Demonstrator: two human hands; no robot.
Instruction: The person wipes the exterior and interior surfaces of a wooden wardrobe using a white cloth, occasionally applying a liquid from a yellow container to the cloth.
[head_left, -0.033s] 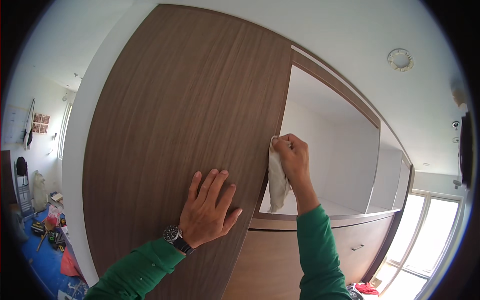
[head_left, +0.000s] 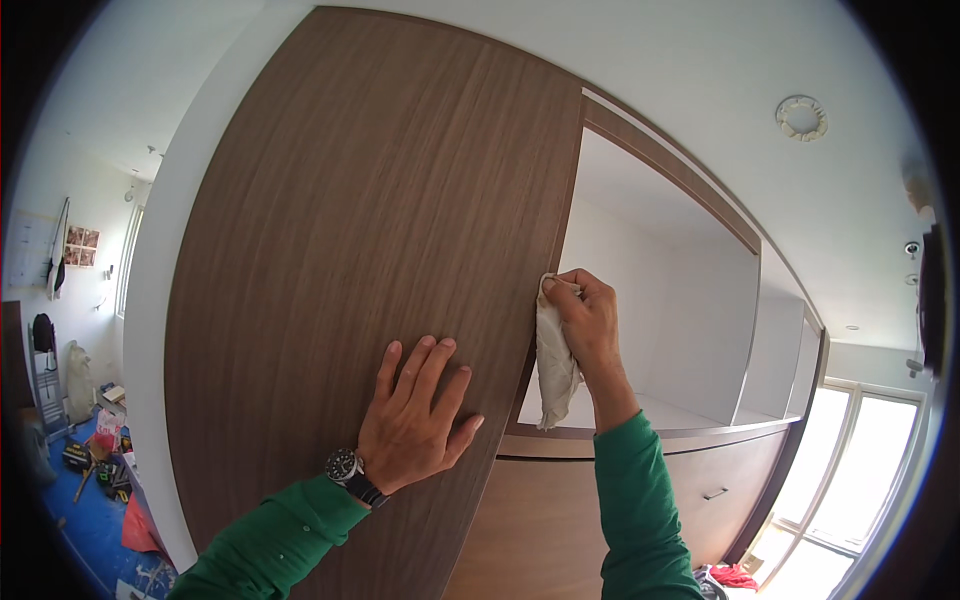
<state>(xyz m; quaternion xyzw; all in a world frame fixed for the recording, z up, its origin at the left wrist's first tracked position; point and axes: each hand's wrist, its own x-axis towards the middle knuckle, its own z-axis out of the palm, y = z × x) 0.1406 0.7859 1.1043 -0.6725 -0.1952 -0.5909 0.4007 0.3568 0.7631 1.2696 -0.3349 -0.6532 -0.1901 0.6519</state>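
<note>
crumpled off-white cloth (head_left: 556,375) hangs at right edge of flat, streak-grained brown panel (head_left: 370,210) | right hand (head_left: 590,322): fingers clamped on cloth | left hand (head_left: 412,428): fingers spread against panel | count: one cloth, one round-dialled watch (head_left: 342,466), two green sleeves (head_left: 645,510)

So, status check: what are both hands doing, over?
Left hand spread on brown panel. Right hand gripping pale cloth at panel's edge. Nothing visibly blocking either hand.
</note>
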